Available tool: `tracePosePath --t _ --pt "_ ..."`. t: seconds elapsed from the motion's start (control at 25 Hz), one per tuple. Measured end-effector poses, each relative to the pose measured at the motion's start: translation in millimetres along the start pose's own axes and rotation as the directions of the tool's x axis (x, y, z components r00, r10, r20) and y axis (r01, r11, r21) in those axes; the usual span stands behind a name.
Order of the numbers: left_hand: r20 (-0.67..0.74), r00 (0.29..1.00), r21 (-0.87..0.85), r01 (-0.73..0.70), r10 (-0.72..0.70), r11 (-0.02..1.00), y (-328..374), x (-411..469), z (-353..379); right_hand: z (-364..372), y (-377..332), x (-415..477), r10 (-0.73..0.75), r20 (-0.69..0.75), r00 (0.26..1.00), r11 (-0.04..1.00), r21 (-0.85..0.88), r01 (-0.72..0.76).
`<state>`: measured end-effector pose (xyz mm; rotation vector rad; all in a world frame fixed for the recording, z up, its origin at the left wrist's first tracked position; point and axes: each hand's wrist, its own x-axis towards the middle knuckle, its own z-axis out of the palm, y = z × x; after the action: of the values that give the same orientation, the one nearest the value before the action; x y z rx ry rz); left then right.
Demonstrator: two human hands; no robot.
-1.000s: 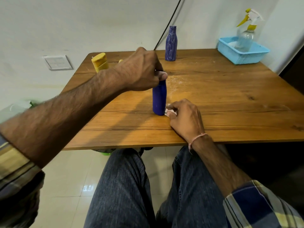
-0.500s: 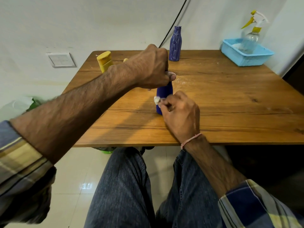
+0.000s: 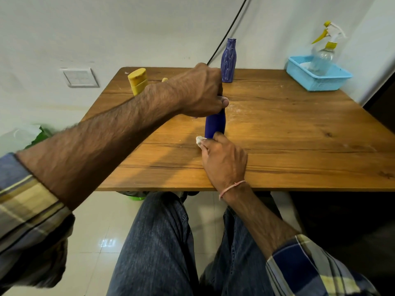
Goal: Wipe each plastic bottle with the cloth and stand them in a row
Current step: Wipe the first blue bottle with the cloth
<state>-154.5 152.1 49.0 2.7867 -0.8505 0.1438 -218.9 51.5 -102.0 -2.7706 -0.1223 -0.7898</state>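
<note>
Blue bottle [image 3: 214, 126] upright, middle of the wooden table [image 3: 299, 135], a little toward the near edge, and both hands are on it. Left hand [image 3: 201, 92] comes over from above, fingers curled tight round the bottle's top, thumb tip showing on the right side. Right hand [image 3: 223, 159] is down low, fingers bunched and pinching a small white cloth [image 3: 199, 140], which pokes out at the left of the bottle's base, pressed right against the lower body. Whether the base is touching the table is hidden behind that hand.

Back edge now: a second blue bottle [image 3: 228, 58], this one streaked with pale lines, stands upright against the wall. Well to its left, a yellow bottle [image 3: 138, 82] stands partly behind the left forearm. Far right corner, a light-blue basket [image 3: 316, 82] with a clear spray bottle [image 3: 322, 58] standing inside it, yellow trigger up top. A black cable [image 3: 226, 28] runs down the wall behind the table.
</note>
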Motion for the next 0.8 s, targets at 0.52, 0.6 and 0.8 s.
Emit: tracePosePath --t 0.52,0.6,0.8 --pt "0.065 0.991 -0.005 -0.120 0.120 0.993 2 -9 -6 -20 48 15 0.239 -0.038 0.970 0.889 0.411 -0.203" --pt "0.068 0.989 -0.006 -0.128 0.128 0.992 1 -10 -6 -24 44 14 0.273 -0.060 0.960 0.811 0.552 -0.196" --pt "0.094 0.989 -0.098 -0.103 0.112 0.990 -3 -14 -7 -17 43 5 0.205 0.068 0.976 0.843 0.494 -0.212"
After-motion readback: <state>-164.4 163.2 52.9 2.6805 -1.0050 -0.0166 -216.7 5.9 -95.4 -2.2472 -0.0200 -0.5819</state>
